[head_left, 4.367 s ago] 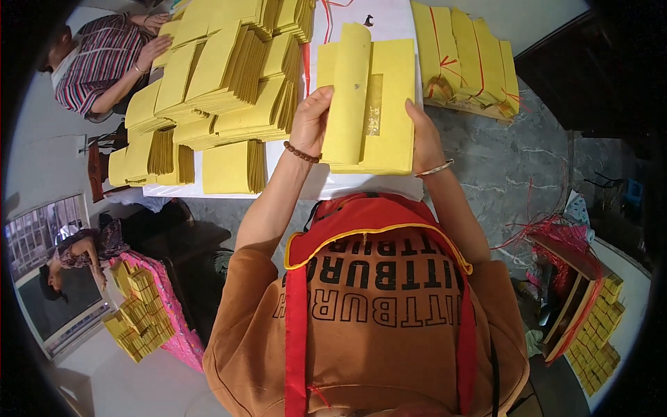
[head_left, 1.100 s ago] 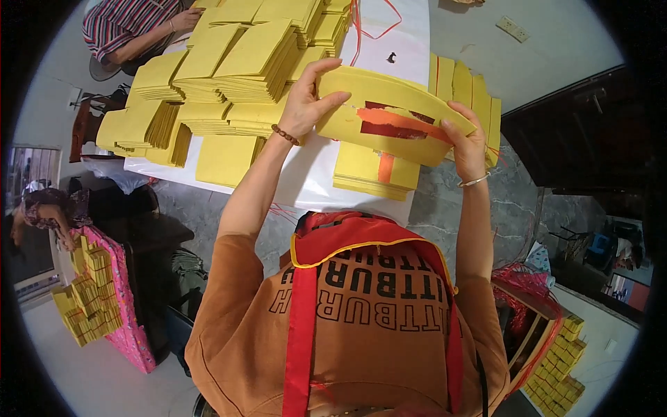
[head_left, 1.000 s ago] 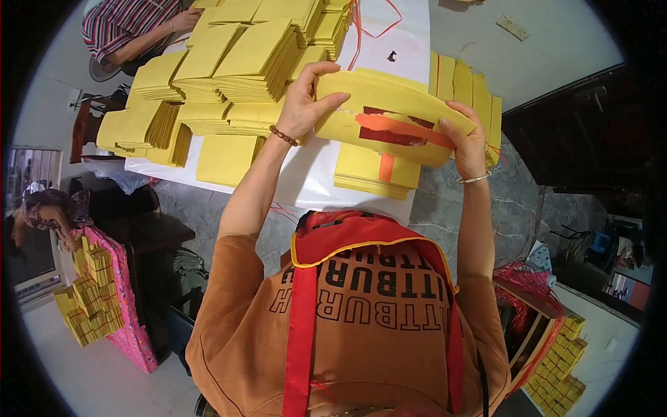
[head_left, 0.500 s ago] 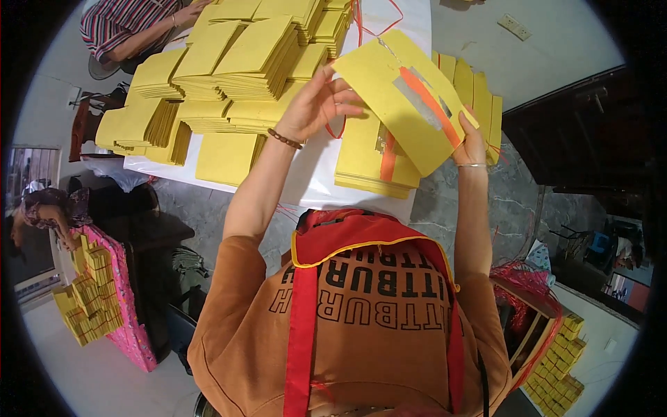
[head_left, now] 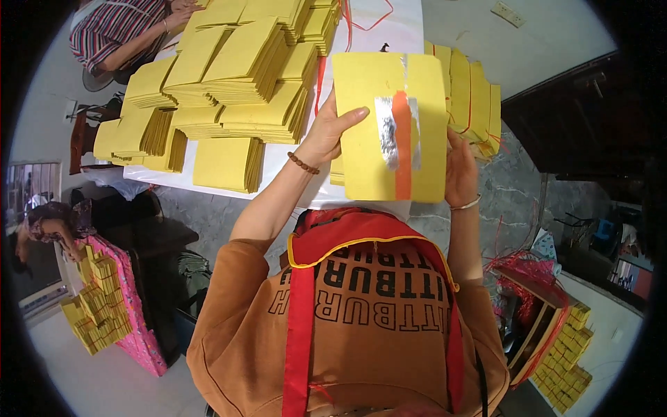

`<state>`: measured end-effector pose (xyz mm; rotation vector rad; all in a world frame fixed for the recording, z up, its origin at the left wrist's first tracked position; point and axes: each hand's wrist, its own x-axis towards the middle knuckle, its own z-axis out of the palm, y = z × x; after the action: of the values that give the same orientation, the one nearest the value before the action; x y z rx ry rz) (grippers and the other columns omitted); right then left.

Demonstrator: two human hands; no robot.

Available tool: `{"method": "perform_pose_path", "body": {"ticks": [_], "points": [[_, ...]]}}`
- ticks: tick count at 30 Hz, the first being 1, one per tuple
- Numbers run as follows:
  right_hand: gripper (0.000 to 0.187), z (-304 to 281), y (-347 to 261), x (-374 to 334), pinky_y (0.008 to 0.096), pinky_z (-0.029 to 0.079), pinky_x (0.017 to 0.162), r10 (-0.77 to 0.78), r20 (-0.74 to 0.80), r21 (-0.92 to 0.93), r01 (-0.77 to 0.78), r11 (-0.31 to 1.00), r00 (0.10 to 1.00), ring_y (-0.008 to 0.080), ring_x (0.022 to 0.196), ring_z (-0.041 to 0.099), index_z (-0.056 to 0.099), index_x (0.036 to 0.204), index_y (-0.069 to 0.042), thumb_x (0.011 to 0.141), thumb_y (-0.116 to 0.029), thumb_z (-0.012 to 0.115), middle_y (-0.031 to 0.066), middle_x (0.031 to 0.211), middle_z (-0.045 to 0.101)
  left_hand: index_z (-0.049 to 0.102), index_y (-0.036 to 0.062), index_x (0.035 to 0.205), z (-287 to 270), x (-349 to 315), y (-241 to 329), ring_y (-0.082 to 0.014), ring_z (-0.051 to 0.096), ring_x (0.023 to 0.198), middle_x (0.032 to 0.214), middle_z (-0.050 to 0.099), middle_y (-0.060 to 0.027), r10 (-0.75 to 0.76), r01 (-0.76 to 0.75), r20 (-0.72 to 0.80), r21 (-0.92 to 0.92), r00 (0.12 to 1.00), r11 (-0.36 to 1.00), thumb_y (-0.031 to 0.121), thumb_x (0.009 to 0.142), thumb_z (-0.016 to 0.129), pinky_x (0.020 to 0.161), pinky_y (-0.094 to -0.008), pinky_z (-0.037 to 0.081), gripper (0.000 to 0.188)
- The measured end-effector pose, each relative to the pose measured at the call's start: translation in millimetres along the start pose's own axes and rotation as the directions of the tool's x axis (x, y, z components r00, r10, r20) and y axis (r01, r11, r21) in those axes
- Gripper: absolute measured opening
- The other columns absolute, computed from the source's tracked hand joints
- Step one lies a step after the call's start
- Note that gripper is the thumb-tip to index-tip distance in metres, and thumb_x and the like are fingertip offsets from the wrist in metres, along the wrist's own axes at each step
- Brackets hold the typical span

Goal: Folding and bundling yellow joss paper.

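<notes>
A sheaf of yellow joss paper (head_left: 368,170), with a silver foil patch and an orange stripe down its face, is held up over the table's right end. My left hand (head_left: 329,136) grips its left edge, thumb on the face and fingers hidden behind. At the opposite edge my right hand (head_left: 461,172) is closed along the side, its fingertips partly out of sight. How thick the sheaf is does not show. Beneath it, mostly covered, lies another yellow paper stack (head_left: 337,172) on the white table top (head_left: 316,194).
Piles of folded yellow paper (head_left: 243,62) fill the table's left side. Tied yellow bundles (head_left: 472,97) stand past its right edge. A co-worker's striped sleeve (head_left: 114,35) is at the far left. Red ties (head_left: 528,285) hang over a wooden rack at lower right.
The sheaf has turned from a slant to nearly upright and come nearer to me. My left hand has gone from open fingers near its corner to gripping its left edge.
</notes>
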<state>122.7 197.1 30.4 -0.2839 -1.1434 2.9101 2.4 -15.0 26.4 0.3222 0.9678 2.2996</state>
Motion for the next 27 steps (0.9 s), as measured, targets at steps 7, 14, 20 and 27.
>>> {"method": "perform_pose_path", "body": {"ticks": [7,14,20,27], "points": [[0.036,17,16,19,0.0262,0.042,0.085,-0.096,-0.126,-0.216,0.067,0.974,0.987,0.0108,0.103,0.048,0.038,0.128,-0.010,0.095,-0.024,0.043,0.0004,0.117,0.049,0.003,0.0024,0.140,1,-1,-12,-0.0212,0.027,0.129,0.142,0.022,-0.0137,0.162,-0.137,-0.006,0.500,0.987,0.855,0.011,0.087,0.056,0.104,-0.0315,0.027,0.076],[0.035,13,23,21,0.0250,0.043,0.082,-0.049,-0.124,-0.163,0.028,0.986,0.991,0.0096,0.100,0.050,0.041,0.126,-0.009,0.092,-0.014,0.047,0.0005,0.114,0.051,-0.001,0.0011,0.141,-12,4,-12,-0.0221,0.014,0.135,0.147,0.010,-0.0153,0.180,-0.148,0.015,0.635,0.984,0.758,0.017,0.090,0.049,0.108,-0.0317,0.015,0.072],[0.036,1,30,28,0.0283,0.047,0.082,-0.067,-0.072,-0.176,0.053,0.983,0.995,0.0142,0.100,0.055,0.043,0.123,-0.006,0.089,-0.008,0.050,0.0036,0.114,0.054,0.004,0.0032,0.141,-7,4,-8,-0.0200,0.015,0.134,0.146,0.013,-0.0144,0.210,-0.202,0.058,0.600,0.976,0.774,0.009,0.088,0.051,0.108,-0.0320,0.016,0.071],[0.031,-5,17,53,0.0284,0.047,0.083,-0.036,-0.066,-0.191,0.023,0.981,0.997,0.0138,0.100,0.055,0.044,0.122,-0.006,0.092,-0.014,0.046,0.0041,0.113,0.055,0.016,0.0061,0.139,-17,8,-12,-0.0160,0.034,0.123,0.137,0.033,-0.0109,0.134,-0.118,-0.004,0.441,0.991,0.890,0.011,0.091,0.048,0.101,-0.0287,0.030,0.058]]}}
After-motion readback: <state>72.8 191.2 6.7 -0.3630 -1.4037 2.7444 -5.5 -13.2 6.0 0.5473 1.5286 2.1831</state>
